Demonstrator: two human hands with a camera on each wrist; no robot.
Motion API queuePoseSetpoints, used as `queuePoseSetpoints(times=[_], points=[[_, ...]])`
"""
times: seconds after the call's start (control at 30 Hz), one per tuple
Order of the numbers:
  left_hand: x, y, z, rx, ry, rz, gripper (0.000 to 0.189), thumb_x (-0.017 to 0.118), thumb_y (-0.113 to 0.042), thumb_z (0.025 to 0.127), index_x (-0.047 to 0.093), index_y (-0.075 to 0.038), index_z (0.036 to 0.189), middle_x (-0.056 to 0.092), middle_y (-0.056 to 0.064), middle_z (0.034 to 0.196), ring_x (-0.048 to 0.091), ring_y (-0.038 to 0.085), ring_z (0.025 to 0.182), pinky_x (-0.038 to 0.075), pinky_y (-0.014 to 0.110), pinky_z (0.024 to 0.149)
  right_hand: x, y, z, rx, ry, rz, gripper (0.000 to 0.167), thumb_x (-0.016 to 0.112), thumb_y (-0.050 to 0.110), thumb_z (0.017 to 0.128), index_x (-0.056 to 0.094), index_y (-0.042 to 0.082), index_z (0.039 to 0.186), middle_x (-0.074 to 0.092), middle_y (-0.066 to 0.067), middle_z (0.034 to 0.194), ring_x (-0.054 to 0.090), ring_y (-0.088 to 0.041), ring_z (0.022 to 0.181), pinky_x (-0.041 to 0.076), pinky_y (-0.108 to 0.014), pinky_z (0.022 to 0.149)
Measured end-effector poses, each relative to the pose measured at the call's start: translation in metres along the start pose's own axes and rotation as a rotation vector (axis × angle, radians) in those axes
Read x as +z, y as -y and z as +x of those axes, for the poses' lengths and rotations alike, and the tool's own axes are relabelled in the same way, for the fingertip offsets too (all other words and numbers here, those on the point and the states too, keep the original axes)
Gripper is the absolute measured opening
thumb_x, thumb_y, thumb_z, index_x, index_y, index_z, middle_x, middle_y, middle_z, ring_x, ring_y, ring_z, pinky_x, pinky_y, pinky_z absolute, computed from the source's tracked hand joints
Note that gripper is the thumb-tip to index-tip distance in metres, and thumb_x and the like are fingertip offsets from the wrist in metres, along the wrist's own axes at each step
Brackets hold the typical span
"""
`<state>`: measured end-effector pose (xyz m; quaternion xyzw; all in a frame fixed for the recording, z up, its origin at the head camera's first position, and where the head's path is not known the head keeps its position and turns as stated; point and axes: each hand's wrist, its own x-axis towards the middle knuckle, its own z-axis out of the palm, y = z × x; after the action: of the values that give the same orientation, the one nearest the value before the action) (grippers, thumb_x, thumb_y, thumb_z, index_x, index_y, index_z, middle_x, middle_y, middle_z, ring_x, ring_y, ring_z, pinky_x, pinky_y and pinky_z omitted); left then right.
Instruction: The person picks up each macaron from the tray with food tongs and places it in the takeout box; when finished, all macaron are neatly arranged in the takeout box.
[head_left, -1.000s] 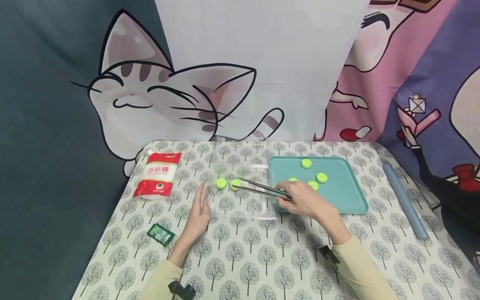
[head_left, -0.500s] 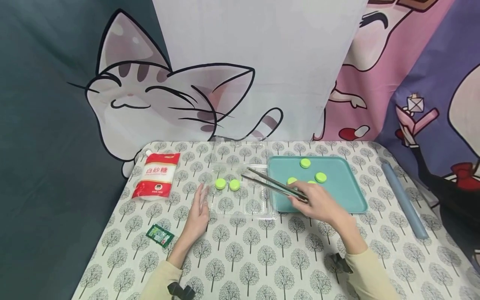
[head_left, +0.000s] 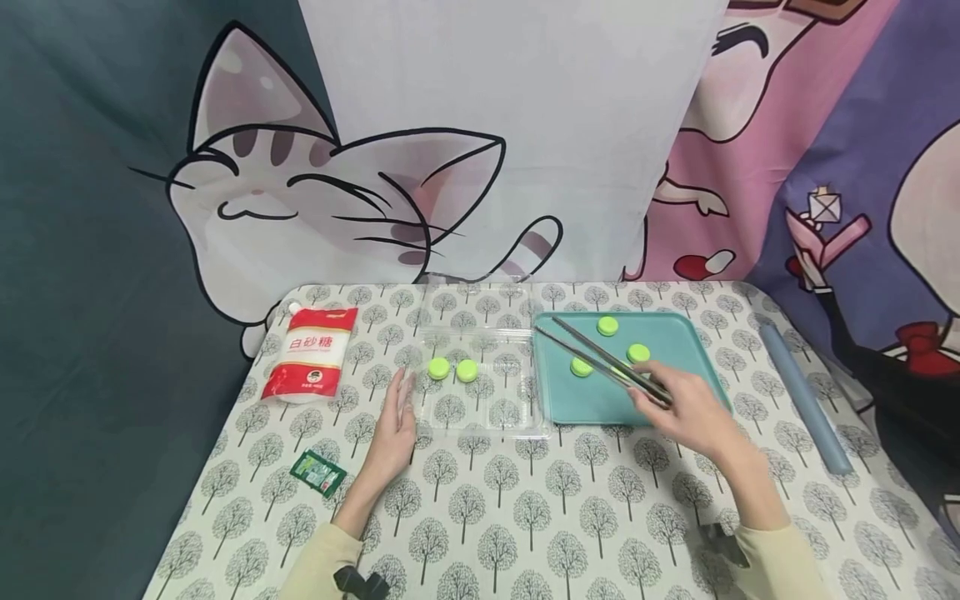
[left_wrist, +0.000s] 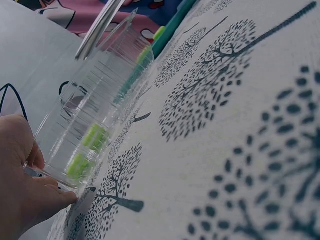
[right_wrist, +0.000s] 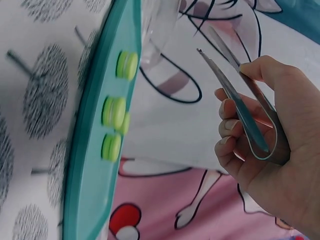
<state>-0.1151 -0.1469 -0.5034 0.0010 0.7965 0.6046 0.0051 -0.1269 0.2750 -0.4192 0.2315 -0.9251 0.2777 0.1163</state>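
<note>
My right hand point(head_left: 693, 412) holds metal tongs point(head_left: 592, 354) over the teal tray point(head_left: 712, 367). Their tips stand apart with nothing between them, as the right wrist view also shows. Several bright green macarons lie on the tray, including one at the back point(head_left: 607, 326) and one on the left point(head_left: 581, 367); the tongs partly cover another. Two more macarons, one left point(head_left: 438, 368) and one right point(head_left: 467, 371), sit side by side in a clear plastic container point(head_left: 480, 431). My left hand point(head_left: 392, 429) rests against the container's left side, fingers looking fairly straight in the head view.
A red and white sugar bag point(head_left: 311, 354) lies at the back left, with a small green packet point(head_left: 318, 473) nearer the front. The container's clear lid point(head_left: 476, 302) is folded back. A grey-blue rod point(head_left: 806, 400) lies right of the tray.
My right hand has moved right, taking the tongs from the container to above the tray. The right macaron in the container is free of their tips. My left hand stays put.
</note>
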Motion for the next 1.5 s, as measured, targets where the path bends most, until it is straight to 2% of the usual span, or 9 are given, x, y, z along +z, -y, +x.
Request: queuePoseSetpoints(times=[0.47,0.73,0.97,1.1,1.5], points=[[0.0,0.002,-0.001,-0.007,-0.004,-0.003,0.063,0.033,-0.005,0.108,0.006,-0.017,0.164,0.021,0.01,0.169,0.021,0.029,0.156,0.011,0.047,0.13,-0.025,-0.023,-0.035,0.131,-0.041,-0.089,0.031,0.073,0.015,0.09,0.066,0.006,0.118,0.057,0.004,0.07,0.044,0.001,0.056,0.039,-0.021,0.046],[0.001,0.001,-0.002,-0.008,-0.003,0.006,0.063,0.032,-0.006,0.108,0.006,-0.016,0.164,0.022,0.009,0.169,0.021,0.03,0.156,0.011,0.047,0.13,-0.029,-0.036,-0.05,0.18,-0.067,-0.103,0.035,0.074,0.015,0.089,0.066,0.002,0.12,0.065,-0.002,0.076,0.048,0.002,0.061,0.043,-0.021,0.048],[-0.001,0.001,-0.001,-0.005,0.0,0.009,0.064,0.032,-0.006,0.108,0.006,-0.017,0.165,0.021,0.01,0.169,0.02,0.029,0.156,0.01,0.048,0.13,-0.029,-0.048,-0.059,0.243,-0.072,-0.131,0.035,0.073,0.018,0.09,0.066,0.002,0.121,0.067,-0.005,0.078,0.047,0.001,0.06,0.041,-0.023,0.05],[-0.001,0.001,-0.001,-0.007,-0.001,0.007,0.064,0.032,-0.006,0.108,0.006,-0.018,0.165,0.021,0.009,0.169,0.02,0.029,0.157,0.01,0.047,0.13,-0.029,-0.053,-0.063,0.292,-0.062,-0.126,0.037,0.072,0.02,0.091,0.065,0.001,0.122,0.068,-0.008,0.08,0.047,0.0,0.061,0.041,-0.023,0.05],[-0.001,0.0,-0.001,-0.013,-0.002,-0.006,0.064,0.033,-0.004,0.107,0.006,-0.016,0.164,0.021,0.009,0.169,0.02,0.029,0.157,0.011,0.046,0.13,-0.025,-0.062,-0.073,0.363,0.016,-0.12,0.044,0.069,0.023,0.093,0.06,-0.005,0.126,0.066,-0.008,0.078,0.049,-0.008,0.057,0.042,-0.023,0.046]])
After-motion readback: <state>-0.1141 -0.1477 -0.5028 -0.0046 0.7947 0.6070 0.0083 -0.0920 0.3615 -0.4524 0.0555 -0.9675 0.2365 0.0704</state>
